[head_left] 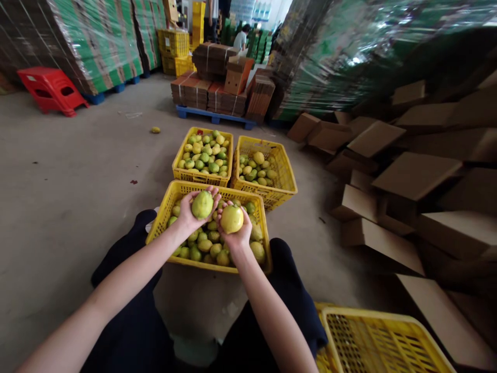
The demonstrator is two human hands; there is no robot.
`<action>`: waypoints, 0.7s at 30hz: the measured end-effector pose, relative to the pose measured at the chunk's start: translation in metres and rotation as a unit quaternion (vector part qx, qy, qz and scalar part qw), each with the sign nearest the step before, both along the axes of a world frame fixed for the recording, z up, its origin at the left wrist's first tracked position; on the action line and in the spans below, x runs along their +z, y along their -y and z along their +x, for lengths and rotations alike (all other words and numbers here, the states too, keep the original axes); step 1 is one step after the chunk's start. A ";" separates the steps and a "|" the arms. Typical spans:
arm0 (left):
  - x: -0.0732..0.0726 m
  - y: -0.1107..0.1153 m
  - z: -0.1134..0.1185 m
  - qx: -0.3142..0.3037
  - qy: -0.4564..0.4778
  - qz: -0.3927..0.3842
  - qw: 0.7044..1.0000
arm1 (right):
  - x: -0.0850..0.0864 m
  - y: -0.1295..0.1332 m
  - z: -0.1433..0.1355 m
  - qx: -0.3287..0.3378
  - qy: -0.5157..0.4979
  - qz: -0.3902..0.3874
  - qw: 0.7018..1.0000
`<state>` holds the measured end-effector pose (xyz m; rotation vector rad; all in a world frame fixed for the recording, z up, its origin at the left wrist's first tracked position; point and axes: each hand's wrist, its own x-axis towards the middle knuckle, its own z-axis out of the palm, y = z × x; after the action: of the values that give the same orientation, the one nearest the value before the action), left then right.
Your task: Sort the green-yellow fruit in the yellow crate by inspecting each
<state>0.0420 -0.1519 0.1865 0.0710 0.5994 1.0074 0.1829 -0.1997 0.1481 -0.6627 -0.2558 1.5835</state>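
Left hand (189, 211), head view: palm up, fingers loosely curled, cradling a green-yellow fruit (202, 205). Right hand (241, 237): likewise cupped, supporting a yellow fruit (232, 218). Both are held above the near crate (217, 267), which contains loose fruit (205, 245). Immediately beyond stand a fuller crate (202, 180) and a part-filled crate (286, 167).

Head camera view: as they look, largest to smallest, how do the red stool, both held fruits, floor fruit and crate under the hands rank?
1. Crate
2. Red stool
3. Greenish fruit (left hand) and yellow fruit (right hand), too alike to rank
4. Floor fruit
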 end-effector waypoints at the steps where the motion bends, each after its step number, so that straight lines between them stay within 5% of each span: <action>1: 0.000 -0.001 0.001 0.031 0.006 -0.025 0.999 | -0.005 -0.002 0.000 -0.035 0.003 -0.021 0.999; 7: 0.004 -0.003 -0.005 0.054 -0.015 -0.088 0.995 | -0.037 -0.011 0.004 -0.072 0.075 -0.054 0.993; 13: -0.002 -0.015 -0.007 0.049 -0.053 -0.101 0.992 | -0.045 -0.016 0.014 -0.082 0.086 -0.080 0.990; 17: -0.036 0.000 0.005 -0.110 -0.159 -0.097 0.976 | -0.037 -0.021 0.036 -0.149 0.088 -0.099 0.980; 19: -0.057 0.022 0.011 -0.261 -0.213 -0.078 0.939 | -0.031 -0.023 0.051 -0.162 0.090 -0.092 0.978; 21: -0.073 0.048 0.015 -0.339 -0.232 -0.078 0.908 | -0.026 -0.022 0.066 -0.167 0.095 -0.082 0.978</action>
<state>0.0571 -0.1998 0.1131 0.3599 1.0009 0.2516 0.2494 -0.1773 0.1222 -0.9357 -0.1459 1.2283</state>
